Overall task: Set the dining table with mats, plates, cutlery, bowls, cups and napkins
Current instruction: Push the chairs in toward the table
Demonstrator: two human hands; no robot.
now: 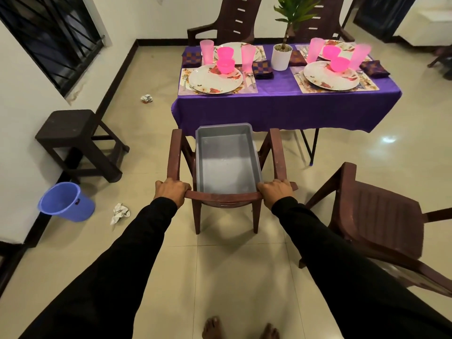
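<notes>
The left hand [171, 193] and right hand [275, 193] both grasp the chair [222, 196] back, probably to move it with the empty grey tub [227, 157] toward the table [281, 104], already set.

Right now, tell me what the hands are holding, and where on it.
Both the left hand and right hand grip the brown chair by its backrest's top rail, one at each end.

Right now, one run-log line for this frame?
hands: left hand and right hand grip brown plastic chair's backrest | seat: empty grey plastic tub | purple-clothed table: four places set
</notes>
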